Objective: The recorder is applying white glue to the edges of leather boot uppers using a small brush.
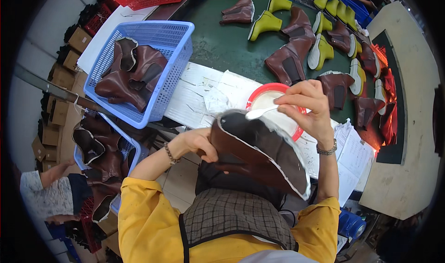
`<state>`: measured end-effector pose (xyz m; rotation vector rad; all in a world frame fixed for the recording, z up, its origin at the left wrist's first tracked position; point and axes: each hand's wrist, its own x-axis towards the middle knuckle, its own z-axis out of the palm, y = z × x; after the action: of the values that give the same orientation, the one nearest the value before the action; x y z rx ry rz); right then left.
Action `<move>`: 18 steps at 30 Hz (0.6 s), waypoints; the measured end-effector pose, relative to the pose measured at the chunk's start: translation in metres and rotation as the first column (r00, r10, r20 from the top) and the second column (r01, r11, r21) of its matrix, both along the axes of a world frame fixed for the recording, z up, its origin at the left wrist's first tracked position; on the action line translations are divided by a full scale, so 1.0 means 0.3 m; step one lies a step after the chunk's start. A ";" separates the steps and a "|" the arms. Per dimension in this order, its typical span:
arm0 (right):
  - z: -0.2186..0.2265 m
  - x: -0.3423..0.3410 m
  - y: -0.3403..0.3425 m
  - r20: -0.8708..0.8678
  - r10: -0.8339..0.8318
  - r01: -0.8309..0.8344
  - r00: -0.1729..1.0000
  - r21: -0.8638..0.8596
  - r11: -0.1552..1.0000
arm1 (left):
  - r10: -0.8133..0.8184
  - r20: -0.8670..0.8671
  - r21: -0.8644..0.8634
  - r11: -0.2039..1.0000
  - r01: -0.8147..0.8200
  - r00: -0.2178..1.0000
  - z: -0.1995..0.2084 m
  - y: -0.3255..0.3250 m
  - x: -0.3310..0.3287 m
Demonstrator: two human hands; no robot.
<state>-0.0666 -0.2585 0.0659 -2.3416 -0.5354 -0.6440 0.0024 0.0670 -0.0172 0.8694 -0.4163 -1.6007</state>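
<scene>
My left hand [200, 143] grips a dark brown leather boot upper [245, 154] in front of my lap. Its open bottom edge faces up, lined with a whitish band, and the dark inside shows. Pinched in the fingers of my right hand [309, 104] is a slim white applicator [262, 112], like a small brush; its exact kind I cannot make out. The applicator's broad end meets the edge of the upper close to my left hand. Just beyond stands a red-rimmed bowl [273, 86] of creamy white liquid, partly covered by my right hand.
Brown uppers fill a blue basket [163, 36] at left and a lower one [139, 154]. On the green table [222, 45] lie brown uppers and yellow-green boot forms [265, 26]. A glowing orange heater opening [381, 54] is at right, beside papers [347, 156]. Another person [46, 193] is at lower left.
</scene>
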 end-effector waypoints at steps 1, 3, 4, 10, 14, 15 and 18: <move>0.006 0.021 0.024 0.014 0.057 -0.057 0.998 -0.008 0.998 | -0.050 -0.033 0.004 0.999 0.050 0.998 -0.005 -0.016 -0.007; 0.023 0.045 0.056 0.004 0.131 -0.131 0.991 -0.019 0.991 | -0.109 -0.052 -0.009 0.994 0.109 0.993 -0.033 -0.045 -0.029; 0.021 0.048 0.055 0.014 0.134 -0.133 0.991 -0.026 0.991 | -0.107 -0.041 -0.013 0.994 0.106 0.993 -0.034 -0.039 -0.032; -0.121 -0.053 -0.039 -0.064 -0.056 0.066 0.996 0.160 0.985 | 0.095 -0.014 0.020 0.995 -0.094 0.995 -0.288 0.184 0.004; -0.208 -0.145 -0.122 -0.143 -0.145 0.174 0.979 0.224 0.959 | 0.481 0.252 -0.222 0.873 -0.434 0.840 -0.141 0.194 0.022; -0.225 -0.157 -0.137 -0.138 -0.188 0.217 0.973 0.244 0.945 | 0.505 0.345 -0.113 0.859 -0.499 0.792 -0.089 0.205 0.019; -0.250 -0.192 -0.186 -0.200 -0.295 0.345 0.934 0.303 0.888 | 0.556 0.627 -0.367 0.829 -0.422 0.546 0.014 0.139 0.028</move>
<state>-0.1242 -0.3144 -0.0092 -2.1427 0.0375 -0.6436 0.0108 0.1087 -0.0129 1.3304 -0.7674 -0.6228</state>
